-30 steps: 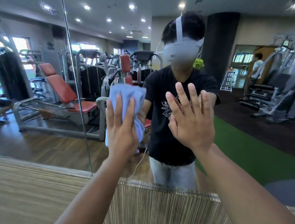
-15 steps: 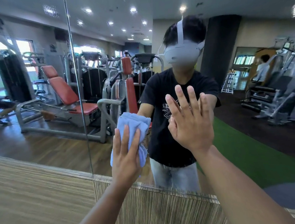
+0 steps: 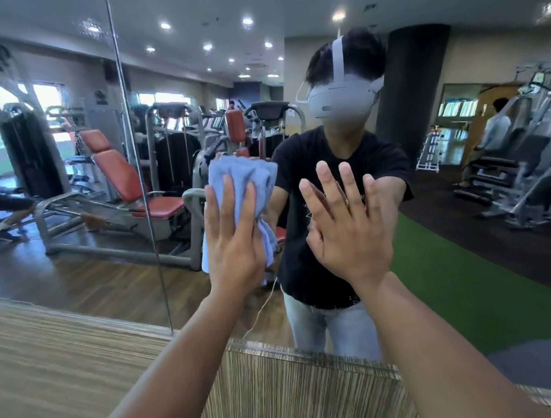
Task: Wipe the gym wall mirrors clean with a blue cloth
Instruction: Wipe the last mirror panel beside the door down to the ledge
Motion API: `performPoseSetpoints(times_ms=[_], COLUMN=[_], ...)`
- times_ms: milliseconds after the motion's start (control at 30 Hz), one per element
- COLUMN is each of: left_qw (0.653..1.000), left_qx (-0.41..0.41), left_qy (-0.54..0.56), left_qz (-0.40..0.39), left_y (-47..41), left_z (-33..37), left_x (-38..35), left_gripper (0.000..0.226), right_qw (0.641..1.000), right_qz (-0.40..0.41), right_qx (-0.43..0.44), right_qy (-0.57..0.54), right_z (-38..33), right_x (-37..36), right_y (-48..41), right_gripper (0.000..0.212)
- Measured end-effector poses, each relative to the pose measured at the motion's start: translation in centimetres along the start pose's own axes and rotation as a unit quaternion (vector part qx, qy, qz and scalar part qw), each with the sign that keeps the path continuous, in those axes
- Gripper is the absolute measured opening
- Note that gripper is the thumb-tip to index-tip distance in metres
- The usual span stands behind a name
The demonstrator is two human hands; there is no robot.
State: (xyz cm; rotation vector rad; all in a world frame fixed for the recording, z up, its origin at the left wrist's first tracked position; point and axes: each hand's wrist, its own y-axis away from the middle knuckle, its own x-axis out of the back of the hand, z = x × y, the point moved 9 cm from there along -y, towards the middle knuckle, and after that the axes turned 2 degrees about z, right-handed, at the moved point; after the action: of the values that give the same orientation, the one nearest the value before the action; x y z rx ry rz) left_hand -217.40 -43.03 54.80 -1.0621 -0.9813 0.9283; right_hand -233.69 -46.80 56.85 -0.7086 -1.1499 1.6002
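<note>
A large wall mirror [image 3: 469, 259] fills the view ahead and reflects a gym and a person wearing a headset. My left hand [image 3: 234, 241] presses a bunched light blue cloth [image 3: 242, 181] flat against the glass with straight fingers. The cloth sticks out above and beside the hand. My right hand [image 3: 347, 223] lies flat on the mirror just to the right, fingers spread, holding nothing.
A vertical seam [image 3: 139, 173] separates this mirror panel from the panel on the left. Below the glass runs a striped wood-grain wall panel [image 3: 282, 396] with a corner edge. The reflection shows weight machines, red benches and green turf.
My left hand slid the cloth down the glass and has now brought it back up. My right hand has stayed pressed on the mirror in about the same place.
</note>
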Motion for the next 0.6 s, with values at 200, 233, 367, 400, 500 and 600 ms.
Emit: performPoseSetpoints(times_ms=[200,233,367,400,500,600], left_qw=[0.999,0.998,0.999,0.999,0.998,0.999], left_qx=[-0.020,-0.013,-0.013,-0.041,-0.061,0.047], left_qy=[-0.017,-0.020,-0.011,-0.010,-0.014,-0.008], left_qz=[-0.045,-0.051,-0.036,-0.022,-0.005,-0.010], left_y=[3.5,3.5,2.7,2.4,1.6,0.4], left_z=[-0.2,-0.4,0.7,1.7,2.9,1.6], left_x=[-0.4,-0.5,0.3,0.7,0.8,-0.7], left_gripper=[0.049,0.049,0.047,0.046,0.046,0.050], right_qw=[1.000,1.000,0.999,0.998,0.995,0.995], right_qz=[-0.013,-0.015,-0.035,-0.043,-0.065,-0.069], right_qx=[0.007,0.008,-0.003,-0.001,0.009,-0.010], right_qy=[-0.012,-0.015,-0.039,-0.052,-0.073,-0.069], right_z=[0.1,0.1,0.3,0.4,1.5,4.8], right_x=[-0.1,0.0,0.3,0.4,1.1,2.6], right_y=[0.0,0.0,-0.3,-0.3,-0.3,0.3], right_gripper=[0.059,0.058,0.061,0.063,0.064,0.062])
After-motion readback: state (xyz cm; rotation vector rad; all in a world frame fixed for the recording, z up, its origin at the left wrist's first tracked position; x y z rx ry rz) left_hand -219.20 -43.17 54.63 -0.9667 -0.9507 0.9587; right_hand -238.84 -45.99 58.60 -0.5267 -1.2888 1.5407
